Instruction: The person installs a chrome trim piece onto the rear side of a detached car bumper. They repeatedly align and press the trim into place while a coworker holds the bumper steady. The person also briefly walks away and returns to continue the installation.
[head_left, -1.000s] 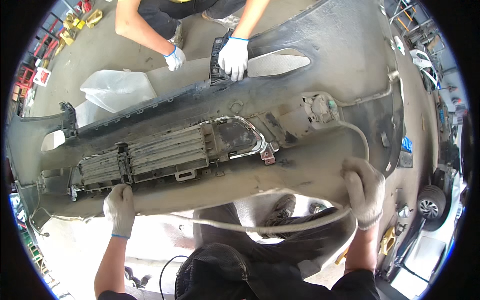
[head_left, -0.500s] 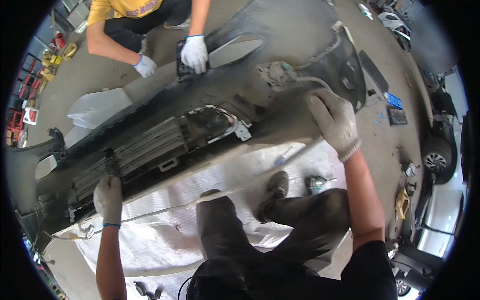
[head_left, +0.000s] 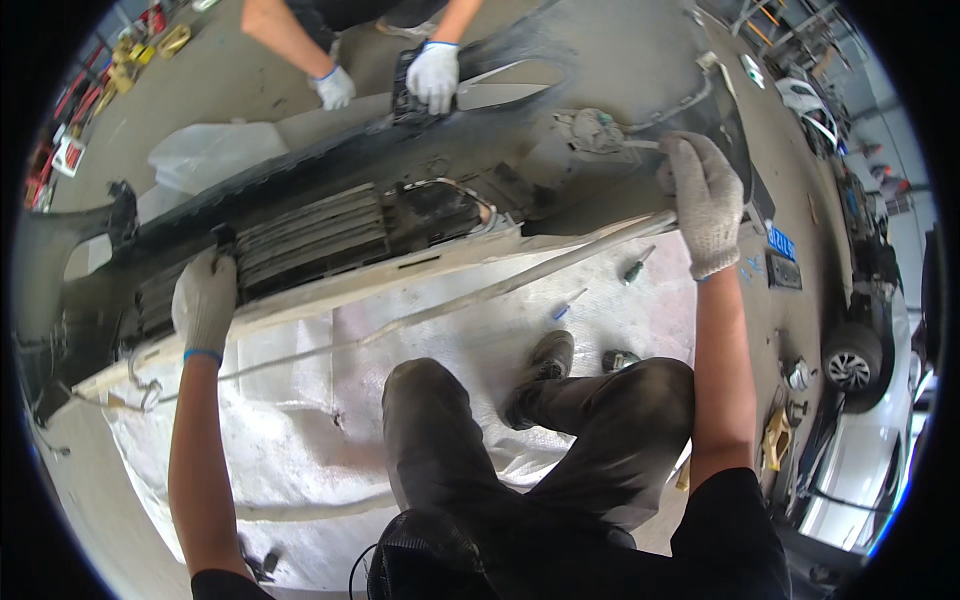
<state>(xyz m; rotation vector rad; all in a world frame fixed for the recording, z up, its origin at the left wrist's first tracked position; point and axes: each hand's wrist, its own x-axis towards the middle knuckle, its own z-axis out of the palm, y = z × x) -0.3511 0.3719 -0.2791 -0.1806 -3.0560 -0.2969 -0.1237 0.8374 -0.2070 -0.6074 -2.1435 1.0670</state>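
Note:
A large dark car bumper [head_left: 330, 165], inner side up, stretches across the view with a slatted grille [head_left: 310, 230] in it. My left hand [head_left: 205, 300], in a knitted glove, closes on the bumper's near edge beside the grille; its fingertips are partly hidden. My gloved right hand [head_left: 705, 205] is closed near the bumper's right end. A grey wiring harness [head_left: 470, 295] runs slack along the near side up to this hand, and a strand from a dusty bundle [head_left: 590, 130] meets its fingertips.
Opposite me, a co-worker's gloved hand [head_left: 434, 77] rests on a black part at the bumper's far edge. Screwdrivers [head_left: 638, 265] lie on the white sheet [head_left: 330, 440] by my feet. Clear plastic [head_left: 215, 155] lies beyond the bumper; a car wheel [head_left: 852, 358] stands at right.
The view has shifted. The bumper's pale near edge shows more, and a screwdriver that was hidden is visible. My right hand has moved farther away and to the right, with the harness.

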